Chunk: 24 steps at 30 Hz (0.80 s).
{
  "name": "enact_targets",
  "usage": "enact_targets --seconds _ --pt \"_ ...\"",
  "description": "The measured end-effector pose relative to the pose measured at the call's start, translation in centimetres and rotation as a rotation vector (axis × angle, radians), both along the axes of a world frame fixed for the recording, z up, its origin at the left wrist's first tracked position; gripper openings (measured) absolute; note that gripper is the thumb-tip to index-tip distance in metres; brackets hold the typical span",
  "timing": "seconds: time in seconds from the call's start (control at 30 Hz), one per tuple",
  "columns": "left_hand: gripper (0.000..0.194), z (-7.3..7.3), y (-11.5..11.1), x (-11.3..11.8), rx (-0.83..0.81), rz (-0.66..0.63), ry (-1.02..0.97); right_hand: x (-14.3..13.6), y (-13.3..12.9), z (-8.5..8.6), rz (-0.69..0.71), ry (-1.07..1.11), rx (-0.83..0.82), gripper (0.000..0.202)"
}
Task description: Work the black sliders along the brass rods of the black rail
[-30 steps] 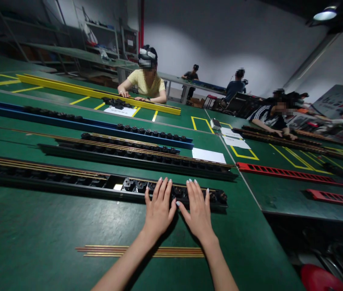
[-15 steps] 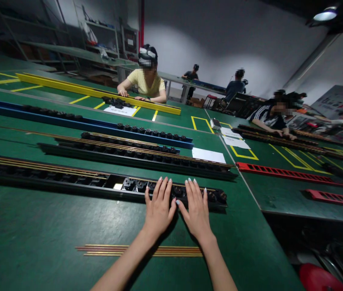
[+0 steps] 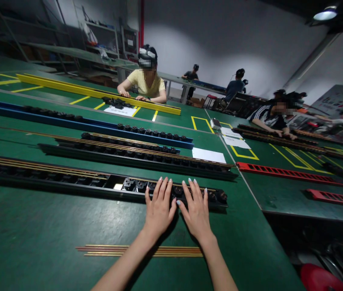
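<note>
Both hands lie on the right part of a long black channel (image 3: 98, 188) filled with black socket-like modules (image 3: 129, 184). My left hand (image 3: 159, 204) has its fingers stretched out over the modules. Beside it my right hand (image 3: 196, 206) also rests with fingers spread, the two thumbs almost meeting at the channel's near edge. Neither hand grips anything. Thin brass-coloured strips (image 3: 53, 168) run along the channel's left part, and a slim one shows at its right end. Under my forearms, several loose copper and brass rods (image 3: 104, 249) lie on the green table (image 3: 38, 238). The hands hide the modules beneath them.
Behind stand another black channel with rods (image 3: 141, 157), a blue channel (image 3: 98, 125) and a yellow channel (image 3: 83, 88). A person in a yellow shirt (image 3: 145, 83) works across the table. Red slotted rails (image 3: 286, 171) lie right, past the table seam. White paper (image 3: 209, 155) lies nearby.
My right hand's fingers have spread slightly, the index finger shifting a little to the left. My left hand and the channel stay practically where they were.
</note>
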<state>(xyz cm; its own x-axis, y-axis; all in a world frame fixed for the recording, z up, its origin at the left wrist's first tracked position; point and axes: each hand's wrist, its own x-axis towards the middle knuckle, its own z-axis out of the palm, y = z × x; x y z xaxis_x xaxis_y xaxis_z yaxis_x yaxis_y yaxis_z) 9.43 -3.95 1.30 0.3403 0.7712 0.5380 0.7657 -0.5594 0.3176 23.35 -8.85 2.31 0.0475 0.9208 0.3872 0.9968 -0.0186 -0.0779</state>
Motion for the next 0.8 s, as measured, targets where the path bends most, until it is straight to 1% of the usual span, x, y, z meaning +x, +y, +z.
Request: enact_targets --seconds 0.27,0.43,0.57,0.8 --pt "0.052 -0.20 0.00 -0.03 0.010 0.001 0.004 -0.05 -0.01 -0.02 -0.005 0.009 -0.019 0.056" --pt "0.053 -0.22 -0.02 -0.05 0.015 0.005 0.009 -0.55 0.06 -0.17 -0.049 0.026 0.009 0.063" --pt "0.054 -0.14 0.02 -0.08 0.010 -0.006 0.018 -0.81 0.12 -0.18 -0.007 0.001 -0.007 0.065" --pt "0.054 -0.13 0.02 -0.16 0.004 -0.006 0.013 -0.79 0.15 -0.08 -0.006 0.001 -0.012 0.061"
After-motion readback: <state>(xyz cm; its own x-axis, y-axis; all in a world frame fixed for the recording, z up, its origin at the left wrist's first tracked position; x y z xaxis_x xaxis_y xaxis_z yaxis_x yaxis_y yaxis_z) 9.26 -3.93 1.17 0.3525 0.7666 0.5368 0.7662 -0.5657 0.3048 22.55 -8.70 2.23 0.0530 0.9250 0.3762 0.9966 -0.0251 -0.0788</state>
